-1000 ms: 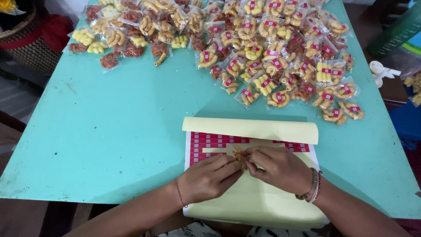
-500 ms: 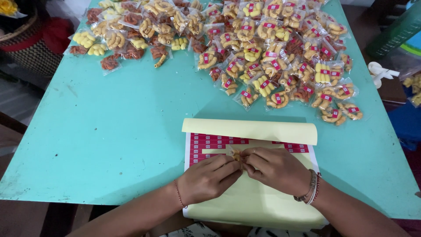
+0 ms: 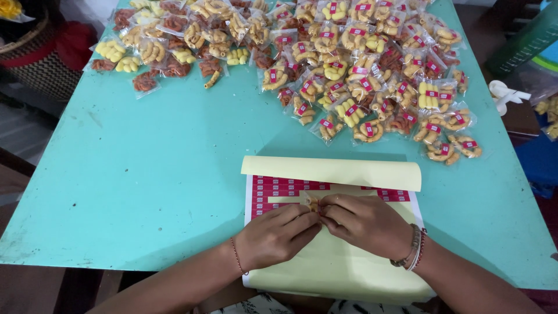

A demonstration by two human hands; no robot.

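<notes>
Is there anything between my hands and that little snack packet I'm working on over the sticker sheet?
Nothing visible. Both the left hand and the right hand already pinch the small snack packet between their fingertips, above the sticker sheet. The pile of packets lies farther up the table, apart.

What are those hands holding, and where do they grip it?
Both the left hand and right hand pinch one small snack packet by its near edge, fingertips meeting.

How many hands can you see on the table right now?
2: the left hand and the right hand, fingertips together over a small snack packet on the sticker sheet. None seem hidden.
</notes>
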